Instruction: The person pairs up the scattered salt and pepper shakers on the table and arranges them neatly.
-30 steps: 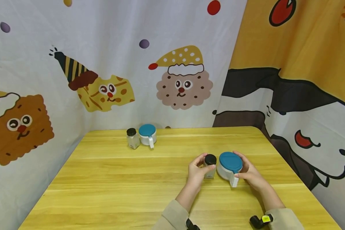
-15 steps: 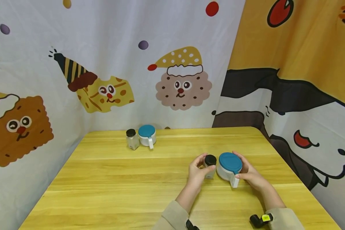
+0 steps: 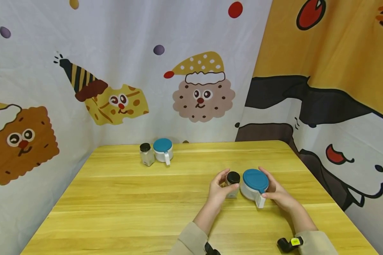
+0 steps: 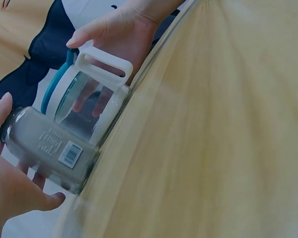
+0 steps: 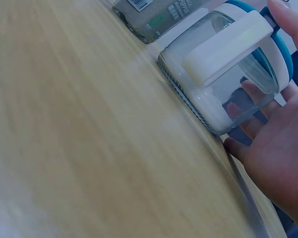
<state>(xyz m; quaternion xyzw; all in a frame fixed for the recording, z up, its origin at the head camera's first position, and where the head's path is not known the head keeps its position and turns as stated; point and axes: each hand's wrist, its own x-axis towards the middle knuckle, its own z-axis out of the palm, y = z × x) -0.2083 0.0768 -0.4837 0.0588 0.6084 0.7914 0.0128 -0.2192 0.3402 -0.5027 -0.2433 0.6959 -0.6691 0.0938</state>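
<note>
In the head view, a black-lidded jar (image 3: 233, 178) is gripped by the left hand (image 3: 217, 192) and a blue-lidded pot (image 3: 255, 180) by the right hand (image 3: 281, 197), side by side on the table (image 3: 127, 209); well apart, a second jar (image 3: 147, 156) and second pot (image 3: 162, 146) are seen. In the left wrist view, a barcode sticker (image 4: 70, 154) is revealed; the pot is partly hidden by the jar. In the right wrist view, a green mark (image 5: 156, 21) is shown on the jar.

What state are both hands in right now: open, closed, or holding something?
Left hand: holding the nearer black-lidded jar.
Right hand: holding the nearer blue-lidded jar.
</note>
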